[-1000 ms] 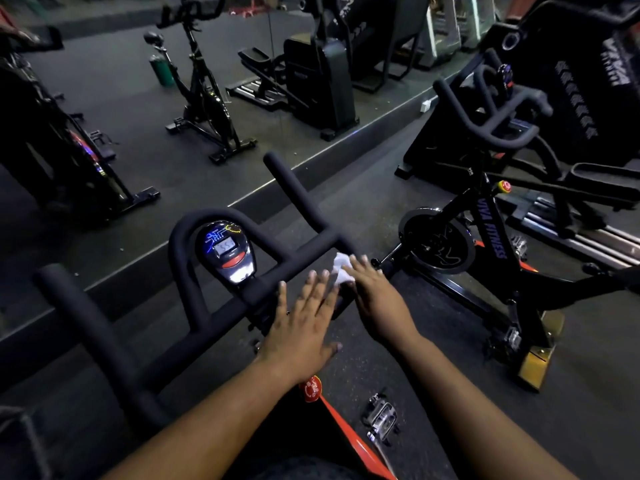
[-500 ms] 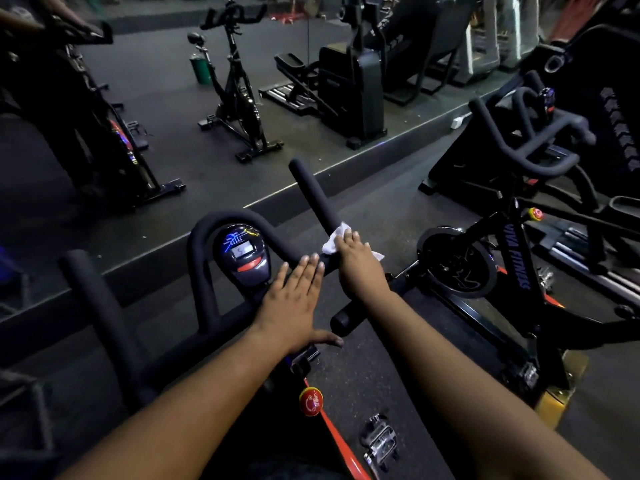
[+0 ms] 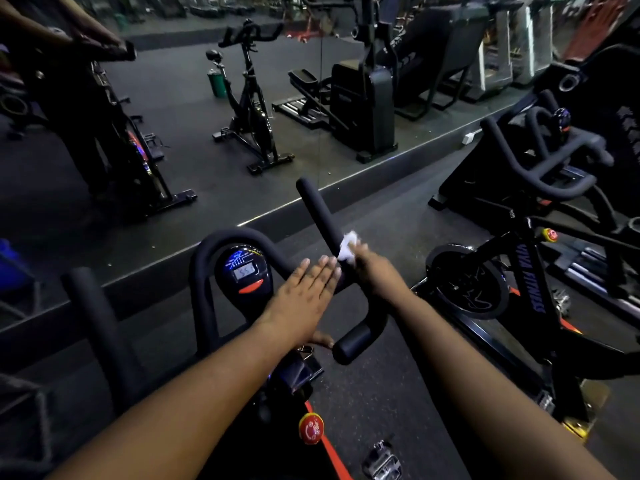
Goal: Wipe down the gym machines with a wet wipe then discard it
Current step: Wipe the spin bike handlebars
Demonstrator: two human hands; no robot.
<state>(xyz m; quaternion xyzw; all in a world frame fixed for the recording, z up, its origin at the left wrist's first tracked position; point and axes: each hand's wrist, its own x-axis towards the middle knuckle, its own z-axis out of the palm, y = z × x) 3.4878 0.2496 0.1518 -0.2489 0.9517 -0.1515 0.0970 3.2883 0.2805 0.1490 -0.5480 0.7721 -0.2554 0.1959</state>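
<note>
Wipe (image 3: 347,247) clamped in right hand (image 3: 375,271), partly hidden; left hand (image 3: 304,299) flat on handlebar (image 3: 320,216).

The handlebars (image 3: 318,216) are black. The wipe (image 3: 347,247) at twelve o'clock is white. The knob (image 3: 311,428) at six o'clock is red with yellow.

We've got the handlebar (image 3: 322,216) right in front of us, with the console (image 3: 244,271) sitting inside its loop on the left. Our left hand (image 3: 301,303) lies flat on the bar just right of the console, and our right hand (image 3: 375,271) is beside it, pressing the wipe (image 3: 347,249) on the right prong. Below are the knob (image 3: 311,428) and pedal (image 3: 381,460). A second bike (image 3: 519,271) stands off to our right.
</note>
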